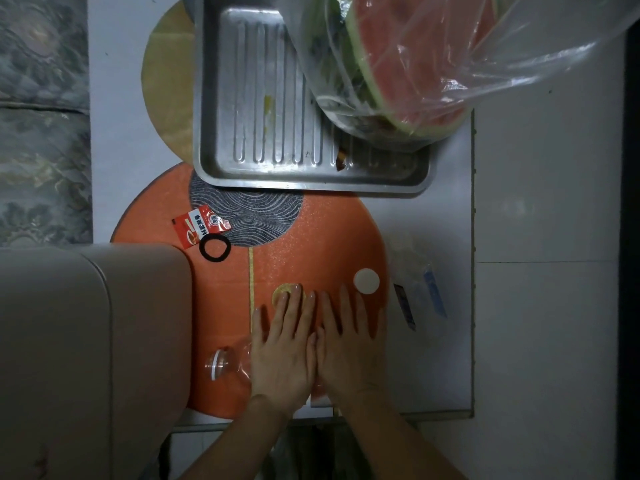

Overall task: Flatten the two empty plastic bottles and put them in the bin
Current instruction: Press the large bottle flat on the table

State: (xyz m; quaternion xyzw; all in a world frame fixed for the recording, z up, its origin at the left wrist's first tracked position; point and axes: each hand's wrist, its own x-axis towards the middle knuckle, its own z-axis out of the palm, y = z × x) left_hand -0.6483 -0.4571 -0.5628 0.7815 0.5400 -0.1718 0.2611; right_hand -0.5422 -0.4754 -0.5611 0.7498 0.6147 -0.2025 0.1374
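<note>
A clear plastic bottle (pixel 227 365) lies on its side on the orange round mat (pixel 311 244), neck and white collar pointing left. My left hand (pixel 284 351) and my right hand (pixel 349 348) lie side by side, palms down and fingers spread flat, on top of the bottle's body, which they mostly hide. A second clear bottle (pixel 417 289) with a blue label lies crumpled on the white table just right of the mat. A white cap (pixel 366 281) rests on the mat beyond my right fingertips. A beige bin (pixel 93 341) with a closed lid stands at the left.
A metal tray (pixel 263 168) sits at the far edge of the mat, with a clear bag of watermelon rinds (pixel 408 71) on it. A red sachet (pixel 197 226), a black hair tie (pixel 215 248) and a yellow disc (pixel 281 289) lie on the mat.
</note>
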